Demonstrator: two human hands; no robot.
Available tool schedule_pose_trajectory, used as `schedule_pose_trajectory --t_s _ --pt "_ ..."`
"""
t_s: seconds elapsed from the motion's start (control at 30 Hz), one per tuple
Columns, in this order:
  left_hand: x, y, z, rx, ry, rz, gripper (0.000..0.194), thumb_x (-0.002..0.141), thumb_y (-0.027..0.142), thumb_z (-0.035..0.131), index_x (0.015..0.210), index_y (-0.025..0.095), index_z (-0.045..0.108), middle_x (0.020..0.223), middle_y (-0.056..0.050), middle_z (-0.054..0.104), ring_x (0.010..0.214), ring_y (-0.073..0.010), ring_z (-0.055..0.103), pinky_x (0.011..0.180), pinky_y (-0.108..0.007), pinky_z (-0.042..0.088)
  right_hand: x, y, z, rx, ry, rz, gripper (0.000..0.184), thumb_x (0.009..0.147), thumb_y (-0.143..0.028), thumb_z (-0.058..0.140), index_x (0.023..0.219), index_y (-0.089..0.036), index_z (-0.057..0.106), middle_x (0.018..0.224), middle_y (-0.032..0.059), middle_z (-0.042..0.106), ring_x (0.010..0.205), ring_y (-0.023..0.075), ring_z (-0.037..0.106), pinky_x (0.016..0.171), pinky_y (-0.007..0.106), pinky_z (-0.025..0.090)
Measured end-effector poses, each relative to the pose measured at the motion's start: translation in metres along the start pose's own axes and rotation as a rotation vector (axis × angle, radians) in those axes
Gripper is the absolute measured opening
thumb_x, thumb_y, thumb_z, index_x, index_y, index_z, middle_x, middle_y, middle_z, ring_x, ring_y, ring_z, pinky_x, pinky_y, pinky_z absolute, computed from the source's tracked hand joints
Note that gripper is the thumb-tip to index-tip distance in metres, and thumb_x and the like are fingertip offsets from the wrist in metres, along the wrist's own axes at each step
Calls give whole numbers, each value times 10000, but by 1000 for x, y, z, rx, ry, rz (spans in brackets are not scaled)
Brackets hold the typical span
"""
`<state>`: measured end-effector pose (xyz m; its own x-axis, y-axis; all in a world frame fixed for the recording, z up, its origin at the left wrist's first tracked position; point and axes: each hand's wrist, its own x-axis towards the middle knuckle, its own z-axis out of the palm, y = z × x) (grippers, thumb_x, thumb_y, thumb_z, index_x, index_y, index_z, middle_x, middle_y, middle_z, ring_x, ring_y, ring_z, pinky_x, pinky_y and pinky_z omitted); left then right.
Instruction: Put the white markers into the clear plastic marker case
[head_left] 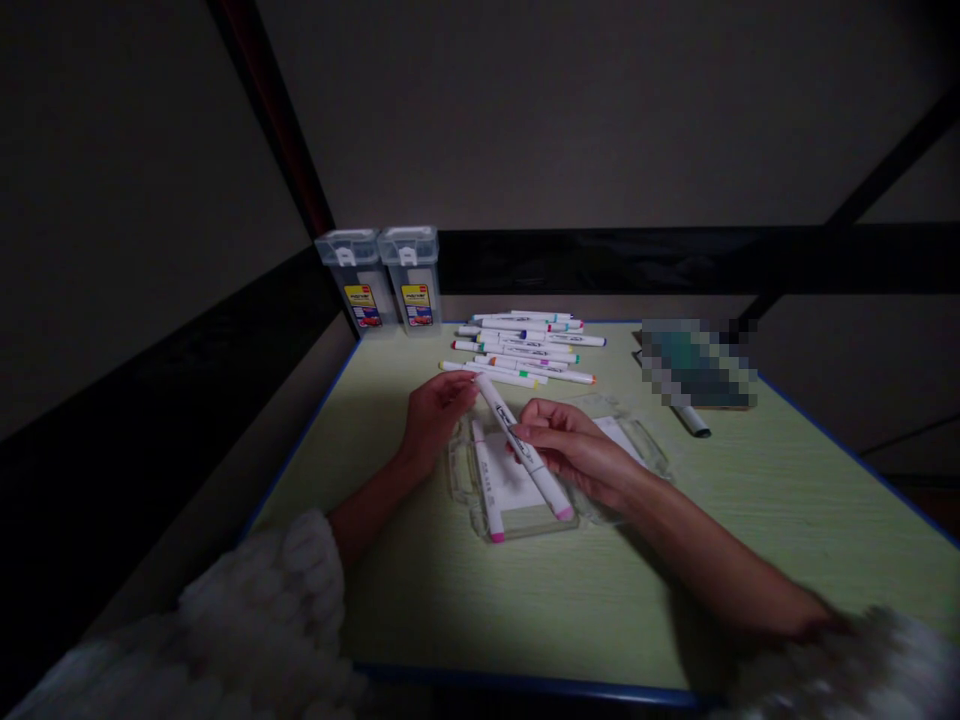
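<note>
A white marker pen (536,470) with a pink end slants above an open clear plastic case (540,530). My right hand (577,450) is closed round its middle, thumb on top. At the pen's far end, the fingertips of my left hand (435,415) pinch the tip. Inside the case, along its left side, lies another pink-ended marker (489,490). A white sheet (517,485) shows on the case floor, partly covered by the held pen and my right hand.
Behind the case lies a pile of white markers (525,350) with coloured ends. Two lidded plastic boxes (420,290) stand at the back left. A blurred flat object (697,365) lies at the right, with a dark-ended cylinder (694,420) by it. Walls border the table.
</note>
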<state>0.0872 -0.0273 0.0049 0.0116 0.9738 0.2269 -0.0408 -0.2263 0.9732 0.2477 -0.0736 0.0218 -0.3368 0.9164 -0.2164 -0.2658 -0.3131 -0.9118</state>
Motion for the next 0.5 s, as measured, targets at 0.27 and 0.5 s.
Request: schedule_pose_trajectory --t_s 0.27,0.5 --pt "1 -3 -4 64 -50 -28 248 718 357 536 802 136 609 701 -25 627 596 -96 515 585 -223 380 5 -25 -46 -366 237 -229 243 562 -294 680 667 -176 495 568 -34 570 542 90 536 517 205 382" --pt "0 -3 -4 83 -70 -54 238 715 365 522 761 145 603 683 -18 617 605 -104 514 597 -231 379 -3 -39 -111 -1340 692 -295 118 667 -259 570 718 -154 580 647 53 638 595 172 590 536 248 387"
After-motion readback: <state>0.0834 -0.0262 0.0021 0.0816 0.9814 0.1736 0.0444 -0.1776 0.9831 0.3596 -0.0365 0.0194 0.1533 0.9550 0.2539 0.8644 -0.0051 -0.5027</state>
